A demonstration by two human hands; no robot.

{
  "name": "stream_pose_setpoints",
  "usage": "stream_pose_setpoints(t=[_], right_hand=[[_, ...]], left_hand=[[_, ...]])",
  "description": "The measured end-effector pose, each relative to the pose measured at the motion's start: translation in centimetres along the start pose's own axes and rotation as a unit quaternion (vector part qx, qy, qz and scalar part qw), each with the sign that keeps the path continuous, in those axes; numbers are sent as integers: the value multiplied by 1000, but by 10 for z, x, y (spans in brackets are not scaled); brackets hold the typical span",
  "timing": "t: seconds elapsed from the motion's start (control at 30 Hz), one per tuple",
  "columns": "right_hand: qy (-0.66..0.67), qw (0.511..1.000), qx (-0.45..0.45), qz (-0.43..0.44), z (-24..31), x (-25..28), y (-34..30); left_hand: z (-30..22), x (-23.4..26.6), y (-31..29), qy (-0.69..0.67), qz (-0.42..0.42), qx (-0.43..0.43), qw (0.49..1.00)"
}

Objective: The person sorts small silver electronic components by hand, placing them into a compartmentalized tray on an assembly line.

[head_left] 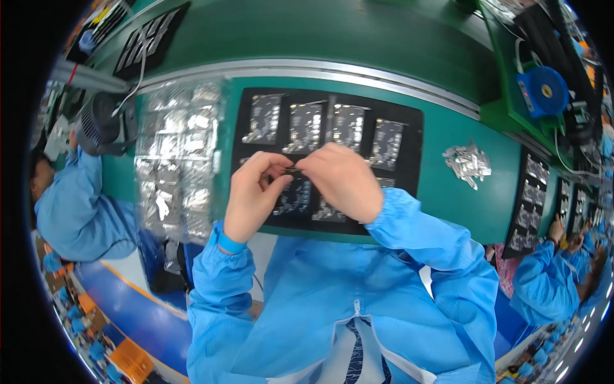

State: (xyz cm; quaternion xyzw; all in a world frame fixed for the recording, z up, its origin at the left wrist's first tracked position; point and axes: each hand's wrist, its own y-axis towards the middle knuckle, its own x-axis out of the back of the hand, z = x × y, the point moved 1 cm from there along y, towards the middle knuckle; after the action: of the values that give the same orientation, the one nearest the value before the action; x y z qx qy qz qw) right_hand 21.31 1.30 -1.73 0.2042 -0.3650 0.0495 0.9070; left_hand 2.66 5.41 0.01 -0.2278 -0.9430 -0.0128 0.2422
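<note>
My left hand [251,192] and my right hand [342,179] meet over a black tray [412,144]. Between their fingertips they pinch a thin circuit board [291,170], seen nearly edge-on, so its faces are hidden. The tray bears several dark circuit boards in rows, among them one at the far left [263,120] and one at the far right [387,144]. Another board [294,197] lies just below my fingers. My right hand and sleeve cover part of the near row. A blue band circles my left wrist.
Left of the tray stands a clear plastic blister tray [182,150] with silvery pieces in its pockets. To the right is a pile of small silvery strips [468,164] on the green table. A dark fan [102,125] and a blue round device [543,91] flank the bench. Co-workers sit at both sides.
</note>
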Motion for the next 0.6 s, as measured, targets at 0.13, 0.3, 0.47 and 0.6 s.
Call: stream_pose_setpoints(t=[0.13,0.3,0.47,0.6], right_hand=[[-36,998,33,-27,-9,-18,7],[-83,996,23,-35,-15,8,2],[-165,974,-63,-143,-52,89,-41],[-296,925,-166,-169,-87,128,-101]], left_hand=[[0,-5,8,112,-34,-57,992],[-12,-10,12,226,-54,-111,966],[-22,-19,-3,251,-65,-191,947],[-25,-36,-11,280,-4,-214,936]])
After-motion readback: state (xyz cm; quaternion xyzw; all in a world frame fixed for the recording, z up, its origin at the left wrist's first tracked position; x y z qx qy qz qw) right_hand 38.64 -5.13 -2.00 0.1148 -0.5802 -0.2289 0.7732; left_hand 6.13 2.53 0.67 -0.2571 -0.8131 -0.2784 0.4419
